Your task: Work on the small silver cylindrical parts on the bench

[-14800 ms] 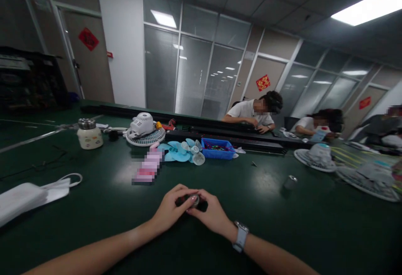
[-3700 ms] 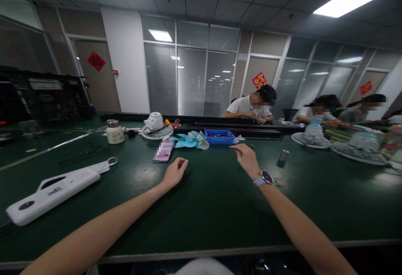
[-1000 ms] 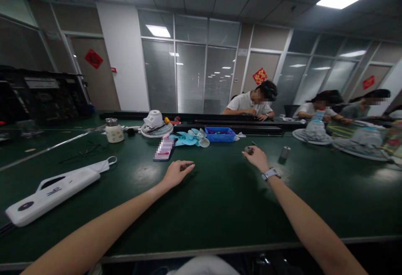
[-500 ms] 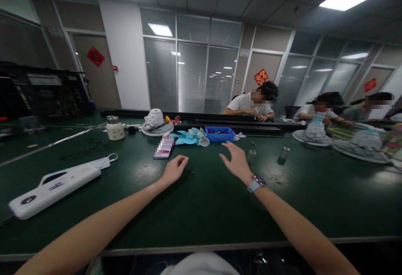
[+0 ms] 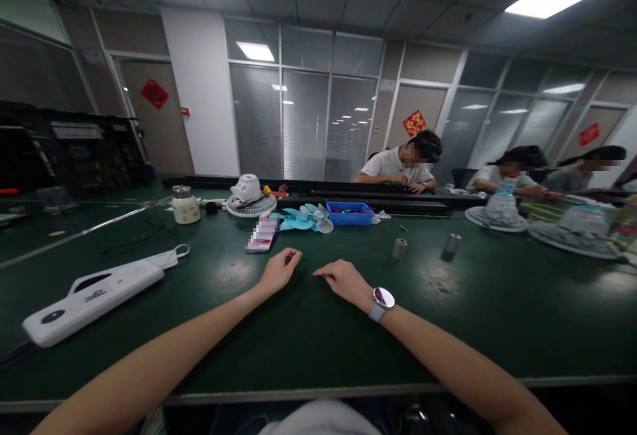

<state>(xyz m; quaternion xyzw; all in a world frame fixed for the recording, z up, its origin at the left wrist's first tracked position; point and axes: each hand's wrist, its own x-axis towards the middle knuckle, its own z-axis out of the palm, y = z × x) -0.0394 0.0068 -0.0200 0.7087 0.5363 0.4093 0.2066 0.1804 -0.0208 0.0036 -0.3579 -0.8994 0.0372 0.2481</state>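
My left hand (image 5: 282, 269) rests above the green table with thumb and fingers pinched together; whatever is between them is too small to make out. Facing it, my right hand (image 5: 346, 281) is low at the tabletop, its fingers drawn together and pointing left. Its fingertips hide whatever they may hold. A watch (image 5: 383, 298) is on the right wrist. Beyond the hands lie a phone (image 5: 262, 234), light-blue fan blades (image 5: 301, 218) and a blue tray (image 5: 350, 213) of small parts. Two small metal cylinders (image 5: 399, 248) (image 5: 452, 243) stand to the right.
A white fan head with its grille (image 5: 250, 196) and a jar (image 5: 185, 206) stand at the back left. Nearer left lies a long white device (image 5: 94, 302). More fan parts (image 5: 497, 213) sit at the right. Several people work across the table (image 5: 318, 355).
My right hand has moved left and down to the tabletop, and its spread fingers have closed together. My left hand has barely moved.
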